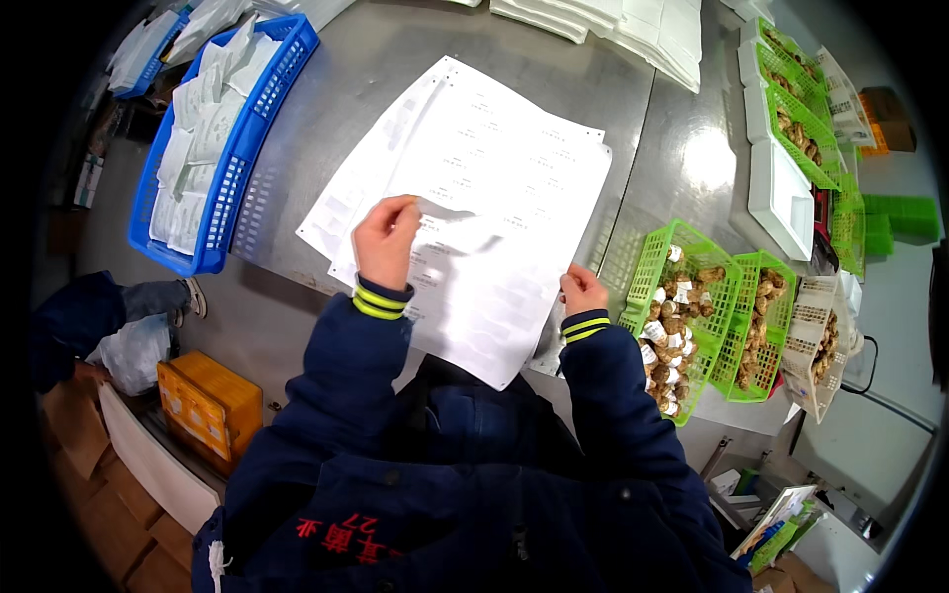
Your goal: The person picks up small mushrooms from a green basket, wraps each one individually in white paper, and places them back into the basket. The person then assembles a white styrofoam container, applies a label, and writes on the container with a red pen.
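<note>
A white sheet of printed labels (511,178) lies over other sheets (356,185) on the steel table, its near end overhanging the table edge. The lower right part of this top sheet shows blank patches without print. My left hand (387,241) is above the sheet's left half, thumb and forefinger pinched on a thin pale label (443,210) that lifts from the sheet and casts a shadow. With the fingertips of my right hand (584,290) I grip the sheet's right edge. To the right of that hand stands a green basket (726,326) of brown mushrooms, many wrapped with white labels.
A blue crate (256,141) of white packets stands at the left. More green baskets (764,259) of mushrooms and a white foam tray (771,193) line the right. White stacked sheets (623,30) lie at the far edge. Lower left are a yellow crate (211,408) and another person's sleeve (78,319).
</note>
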`<state>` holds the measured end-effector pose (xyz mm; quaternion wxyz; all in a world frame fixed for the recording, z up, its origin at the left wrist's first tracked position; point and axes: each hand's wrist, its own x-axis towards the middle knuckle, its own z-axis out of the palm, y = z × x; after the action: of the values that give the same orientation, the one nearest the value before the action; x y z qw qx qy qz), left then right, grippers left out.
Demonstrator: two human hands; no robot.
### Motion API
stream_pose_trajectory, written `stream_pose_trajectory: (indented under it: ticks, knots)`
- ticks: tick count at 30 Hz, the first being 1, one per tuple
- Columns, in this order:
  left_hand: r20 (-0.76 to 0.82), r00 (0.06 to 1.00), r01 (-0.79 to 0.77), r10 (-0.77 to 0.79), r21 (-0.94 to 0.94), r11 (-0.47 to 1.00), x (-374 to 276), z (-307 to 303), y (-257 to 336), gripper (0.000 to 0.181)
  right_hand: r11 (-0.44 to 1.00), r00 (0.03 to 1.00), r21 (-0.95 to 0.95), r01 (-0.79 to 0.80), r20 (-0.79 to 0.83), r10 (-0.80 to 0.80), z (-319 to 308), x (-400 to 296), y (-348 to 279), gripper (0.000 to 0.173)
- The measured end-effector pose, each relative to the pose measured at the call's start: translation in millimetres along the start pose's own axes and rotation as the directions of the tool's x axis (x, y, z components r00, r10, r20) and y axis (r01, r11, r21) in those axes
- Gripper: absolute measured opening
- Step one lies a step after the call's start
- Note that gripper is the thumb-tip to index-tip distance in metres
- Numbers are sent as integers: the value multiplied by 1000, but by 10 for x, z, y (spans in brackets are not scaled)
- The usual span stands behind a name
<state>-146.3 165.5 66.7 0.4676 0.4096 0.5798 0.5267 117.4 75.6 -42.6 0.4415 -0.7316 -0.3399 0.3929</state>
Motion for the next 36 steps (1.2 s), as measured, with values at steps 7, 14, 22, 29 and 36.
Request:
stream_pose_trajectory:
  ticks: [7, 14, 22, 29, 36]
  knots:
    - [87, 694, -688, 714, 370, 624, -474, 164, 401, 28, 953, 903, 77, 294, 305, -303, 275, -836, -1534, 21]
    - [358, 463, -877, 811, 317, 360, -743, 499, 452, 37, 877, 973, 478, 34, 186, -139, 159, -1078, -1666, 22]
    - [502, 425, -904, 753, 201, 377, -1327, 1273, 365, 45, 567, 989, 812, -138, 83, 122, -598, -1019, -1326, 20]
    - [660, 396, -870, 638, 49, 490, -1967, 2469, 188, 33, 549, 941, 831, 91, -253, 226, -2164, -756, -776, 11]
    - [740, 622, -730, 256, 431, 531, -1575, 3992, -534, 32, 570, 922, 771, 284, -382, 57, -3616, -829, -230, 7]
